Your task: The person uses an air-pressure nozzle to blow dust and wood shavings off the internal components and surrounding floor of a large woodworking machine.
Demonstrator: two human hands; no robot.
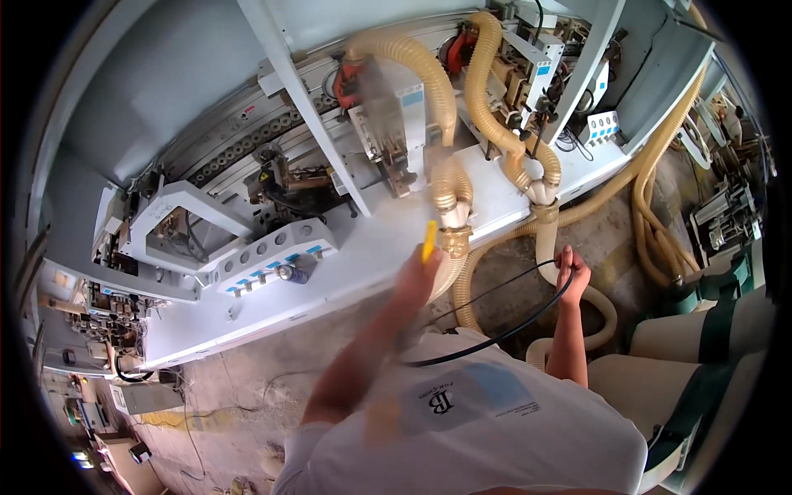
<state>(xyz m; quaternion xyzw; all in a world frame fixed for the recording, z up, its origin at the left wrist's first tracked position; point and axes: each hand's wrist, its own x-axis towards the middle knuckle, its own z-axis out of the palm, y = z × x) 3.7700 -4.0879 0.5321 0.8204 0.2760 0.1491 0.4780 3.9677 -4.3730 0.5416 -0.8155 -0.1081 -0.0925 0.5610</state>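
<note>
My left hand [415,279] is raised over the front edge of the white machine bed, its fingers closed around what looks like a yellow air gun [429,241]. Only the yellow upper end shows; the rest is hidden in the fist. Off to the right, my right hand [573,271] grips a black hose [510,334]. The hose bows down from that hand across the front of my shirt, and its far end is lost behind my left forearm. A hazy grey blur [379,99] hangs before the machine head [412,120] beyond my left hand.
Ribbed tan suction hoses [487,82] arch over the machine and run to the floor. A white control panel [276,254] with knobs stands on the bed [198,318]. Slanted posts [309,107] cross the front. Large cream bags with green bands [705,330] stand at right.
</note>
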